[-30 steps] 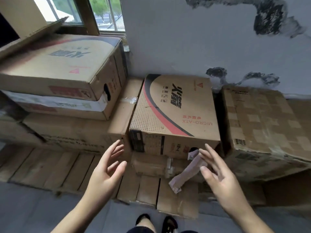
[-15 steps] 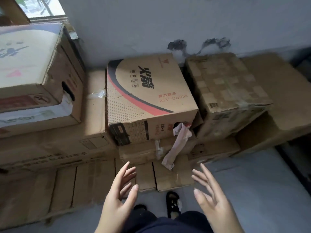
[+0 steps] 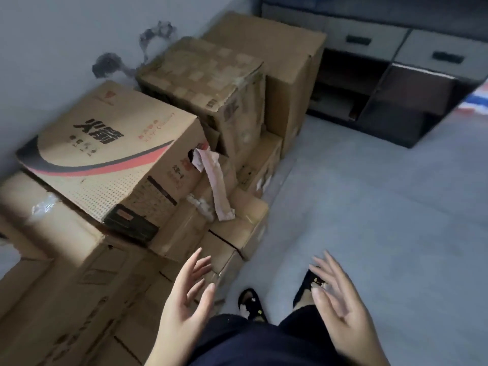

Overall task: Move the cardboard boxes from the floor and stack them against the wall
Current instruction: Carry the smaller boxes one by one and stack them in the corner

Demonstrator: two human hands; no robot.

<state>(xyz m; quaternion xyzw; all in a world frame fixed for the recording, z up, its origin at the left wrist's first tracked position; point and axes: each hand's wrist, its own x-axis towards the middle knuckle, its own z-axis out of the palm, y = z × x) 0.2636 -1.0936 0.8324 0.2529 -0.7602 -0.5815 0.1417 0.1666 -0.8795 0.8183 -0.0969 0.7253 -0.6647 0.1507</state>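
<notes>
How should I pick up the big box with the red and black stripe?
Probably with both hands from the open floor side: one in the hand hole in the printed box's end face, where the paper strip hangs, the other under its front bottom edge. The wall blocks its back.

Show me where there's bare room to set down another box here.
Free: the grey floor between the stacked boxes and the dark cabinet, and the printed box's flat top. Crowded: the wall side, packed box to box. Both hands are empty.
</notes>
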